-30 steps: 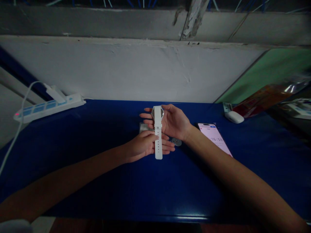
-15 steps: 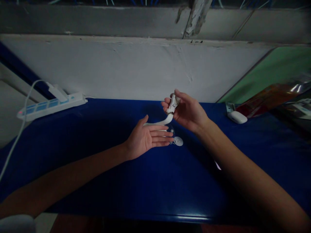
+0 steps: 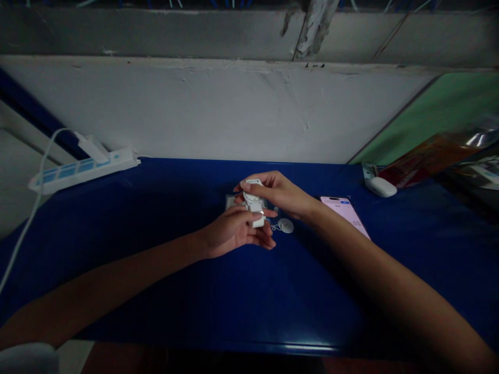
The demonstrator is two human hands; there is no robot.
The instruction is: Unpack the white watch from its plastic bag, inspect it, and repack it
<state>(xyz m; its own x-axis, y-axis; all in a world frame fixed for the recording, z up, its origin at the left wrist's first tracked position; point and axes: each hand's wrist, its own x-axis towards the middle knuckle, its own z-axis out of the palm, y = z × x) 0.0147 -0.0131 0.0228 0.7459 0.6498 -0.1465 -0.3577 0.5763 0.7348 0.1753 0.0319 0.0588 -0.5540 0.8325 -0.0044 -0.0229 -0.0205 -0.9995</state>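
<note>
A small white plastic part [image 3: 253, 196] with a round, dial-like face and a narrower lower end is between my hands, above the blue table. My right hand [image 3: 281, 195] grips its upper end, thumb over the front. At the lower end, my left hand [image 3: 230, 228] has its thumb pressed on the part and its fingers underneath. Just behind my left hand lies a clear plastic piece or bag [image 3: 230, 200], mostly covered. A white disc [image 3: 286, 226] with a beaded chain [image 3: 275, 227] rests on the table beside my left fingertips.
A phone [image 3: 345, 212] with a lit pink screen lies by my right forearm. Farther right are a white rounded object [image 3: 381, 187] and a red packet [image 3: 424, 156]. A power strip [image 3: 86, 170] with a white cable [image 3: 33, 213] stands left. A white wall [image 3: 218, 114] bounds the table's back.
My right hand has brought the white part down and left to my left hand. The left hand, flat before, now closes on its lower end. The phone has come into fuller view.
</note>
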